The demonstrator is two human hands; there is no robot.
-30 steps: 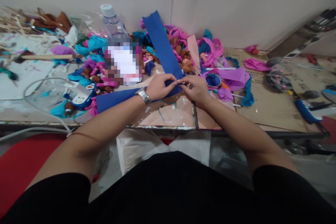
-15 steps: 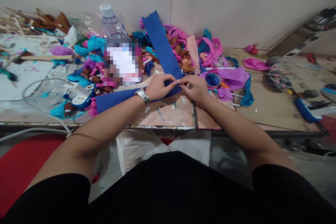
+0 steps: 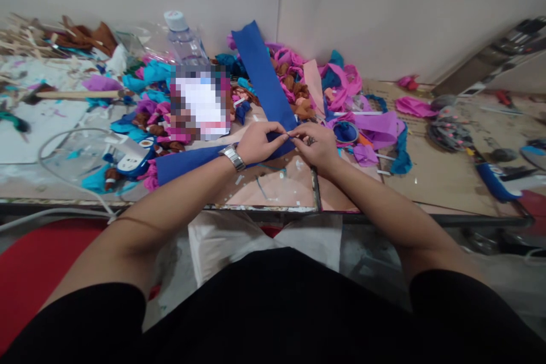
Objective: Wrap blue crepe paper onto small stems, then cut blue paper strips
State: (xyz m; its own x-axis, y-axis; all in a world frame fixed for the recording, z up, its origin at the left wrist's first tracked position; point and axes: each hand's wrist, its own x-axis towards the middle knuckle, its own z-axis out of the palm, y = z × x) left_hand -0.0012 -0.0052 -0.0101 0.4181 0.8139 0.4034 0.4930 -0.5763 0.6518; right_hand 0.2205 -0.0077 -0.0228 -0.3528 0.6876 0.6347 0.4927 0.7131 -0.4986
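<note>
A long strip of dark blue crepe-like material [image 3: 262, 71] slants from the back of the table down to my fingers. Its other stretch [image 3: 187, 162] runs left under my left wrist. My left hand [image 3: 261, 143], with a metal watch above it, pinches the blue strip between thumb and forefinger. Fingertip to fingertip with it, my right hand [image 3: 318, 143] pinches at the same spot, and a ring shows on one finger. The fingers cover whatever small part lies between them.
Crumpled pink, teal and brown pieces lie heaped behind my hands. A plastic bottle [image 3: 185, 40], a blurred-out lit screen [image 3: 200, 102] and a white-and-blue power strip [image 3: 133, 156] stand left. To the right are a roll of tape [image 3: 345, 132], purple strips [image 3: 377, 125] and a dark pincushion-like object [image 3: 452, 129].
Both hands stay pinched together at nearly the same place, with only a slight shift of the right fingers. The whole view has dropped a few pixels.
</note>
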